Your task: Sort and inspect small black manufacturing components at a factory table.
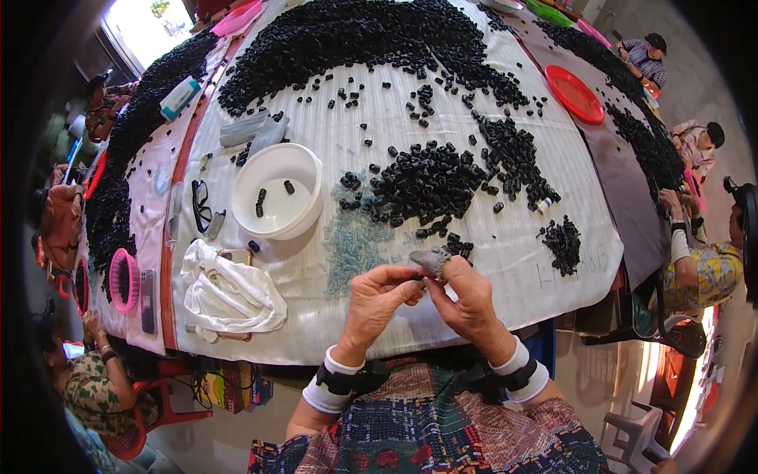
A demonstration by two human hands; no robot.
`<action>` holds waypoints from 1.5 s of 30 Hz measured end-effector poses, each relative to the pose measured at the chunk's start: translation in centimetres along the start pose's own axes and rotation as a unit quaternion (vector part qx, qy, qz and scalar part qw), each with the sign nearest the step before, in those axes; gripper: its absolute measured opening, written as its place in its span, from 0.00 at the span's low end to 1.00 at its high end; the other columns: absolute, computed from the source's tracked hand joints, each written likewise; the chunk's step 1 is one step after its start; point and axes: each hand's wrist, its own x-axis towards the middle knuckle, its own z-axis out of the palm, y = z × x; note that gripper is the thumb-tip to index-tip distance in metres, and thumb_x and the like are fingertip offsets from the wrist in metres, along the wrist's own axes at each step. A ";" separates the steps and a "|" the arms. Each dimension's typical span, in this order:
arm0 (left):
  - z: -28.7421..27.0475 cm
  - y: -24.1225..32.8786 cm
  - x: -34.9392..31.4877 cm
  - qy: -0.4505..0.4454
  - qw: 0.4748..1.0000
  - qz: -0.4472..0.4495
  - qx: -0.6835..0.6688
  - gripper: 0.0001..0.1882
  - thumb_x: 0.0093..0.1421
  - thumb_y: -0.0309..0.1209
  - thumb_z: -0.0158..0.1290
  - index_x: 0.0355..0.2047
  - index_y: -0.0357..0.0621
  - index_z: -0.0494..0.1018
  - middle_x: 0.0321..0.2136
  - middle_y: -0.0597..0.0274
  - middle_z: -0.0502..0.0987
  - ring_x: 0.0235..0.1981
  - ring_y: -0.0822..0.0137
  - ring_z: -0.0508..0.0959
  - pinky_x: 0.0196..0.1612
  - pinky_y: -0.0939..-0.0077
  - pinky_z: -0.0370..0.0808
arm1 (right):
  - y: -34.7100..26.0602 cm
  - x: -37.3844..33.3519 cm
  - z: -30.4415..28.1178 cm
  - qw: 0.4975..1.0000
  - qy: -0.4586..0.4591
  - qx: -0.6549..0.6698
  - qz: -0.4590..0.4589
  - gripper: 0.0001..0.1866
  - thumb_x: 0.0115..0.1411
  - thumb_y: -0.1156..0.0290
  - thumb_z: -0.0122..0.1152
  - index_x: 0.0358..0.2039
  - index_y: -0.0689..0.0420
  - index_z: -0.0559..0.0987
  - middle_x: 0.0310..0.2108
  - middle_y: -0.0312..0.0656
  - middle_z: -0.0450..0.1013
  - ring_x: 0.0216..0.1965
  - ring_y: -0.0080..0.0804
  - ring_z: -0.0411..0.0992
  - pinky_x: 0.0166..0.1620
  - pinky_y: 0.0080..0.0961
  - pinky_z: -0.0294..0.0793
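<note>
My left hand [377, 299] and my right hand [467, 304] meet just above the near edge of the table. Between the left thumb and fingertips is a small black plastic piece [418, 277], mostly hidden. The right fingers close in on the same spot, and grey material [431, 258] covers a right fingertip. Whether the right hand grips the piece too is hard to see. Beyond my hands lies a heap of short black hollow cylinders [430, 186]. Small translucent bluish pieces [355, 257] are spread to its left.
A white bowl [304, 217] with a few black cylinders stands at left, near a crumpled white cloth [229, 292] and black-framed glasses [202, 207]. A smaller black pile [561, 245] lies right. A large black heap [355, 35] covers the far side. Other people sit around neighbouring tables.
</note>
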 end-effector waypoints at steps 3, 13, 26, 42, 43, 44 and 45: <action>-0.3 -0.5 -0.1 -0.002 1.000 0.004 -0.006 0.09 0.56 0.21 0.56 0.38 0.32 0.74 0.27 0.58 0.79 0.27 0.72 0.78 0.32 0.81 0.76 | 0.1 0.1 0.0 0.999 -0.029 -0.006 -0.034 0.12 0.50 0.86 0.59 0.37 0.63 0.75 0.29 0.45 0.72 0.28 0.36 0.71 0.27 0.26 0.72; -0.5 -0.7 0.0 0.012 1.000 -0.003 0.014 0.10 0.55 0.21 0.58 0.38 0.32 0.74 0.27 0.58 0.79 0.27 0.73 0.78 0.32 0.82 0.76 | -0.1 0.1 0.9 0.989 0.015 0.101 0.111 0.17 0.51 0.85 0.59 0.42 0.61 0.75 0.28 0.43 0.71 0.26 0.34 0.72 0.28 0.23 0.73; -0.3 -0.5 -0.1 0.031 0.999 0.020 0.038 0.09 0.54 0.18 0.57 0.37 0.31 0.75 0.28 0.58 0.79 0.28 0.73 0.78 0.33 0.82 0.76 | -0.1 -0.1 1.1 0.993 0.007 0.073 0.094 0.15 0.50 0.86 0.59 0.40 0.63 0.75 0.28 0.44 0.71 0.26 0.33 0.72 0.28 0.25 0.72; -0.8 -0.6 -0.1 0.028 0.999 0.027 0.026 0.08 0.54 0.18 0.57 0.36 0.31 0.75 0.28 0.58 0.79 0.28 0.72 0.79 0.34 0.81 0.77 | 0.0 -0.3 1.2 0.999 0.008 -0.040 -0.009 0.16 0.49 0.87 0.59 0.40 0.62 0.76 0.28 0.43 0.72 0.28 0.33 0.72 0.30 0.25 0.72; -0.8 -0.5 -0.1 0.028 0.999 0.027 0.026 0.08 0.54 0.18 0.57 0.36 0.31 0.75 0.28 0.58 0.79 0.28 0.72 0.79 0.34 0.81 0.77 | 0.0 -0.3 1.3 0.999 0.042 -0.007 0.008 0.16 0.46 0.87 0.60 0.37 0.62 0.76 0.25 0.44 0.69 0.23 0.37 0.68 0.25 0.28 0.69; -0.7 -0.5 0.0 0.028 0.999 0.022 0.030 0.08 0.54 0.18 0.57 0.36 0.31 0.75 0.28 0.57 0.79 0.28 0.71 0.79 0.34 0.81 0.77 | 0.0 -0.2 1.3 0.999 0.042 -0.008 0.008 0.16 0.46 0.87 0.60 0.37 0.62 0.76 0.25 0.44 0.69 0.23 0.37 0.68 0.25 0.28 0.69; -0.8 -0.5 0.0 0.029 0.999 0.018 0.034 0.08 0.54 0.18 0.57 0.36 0.31 0.75 0.28 0.57 0.79 0.28 0.71 0.79 0.34 0.81 0.77 | 0.0 -0.1 1.2 0.999 0.050 -0.007 -0.006 0.17 0.47 0.87 0.60 0.39 0.62 0.77 0.25 0.43 0.69 0.23 0.37 0.68 0.26 0.28 0.69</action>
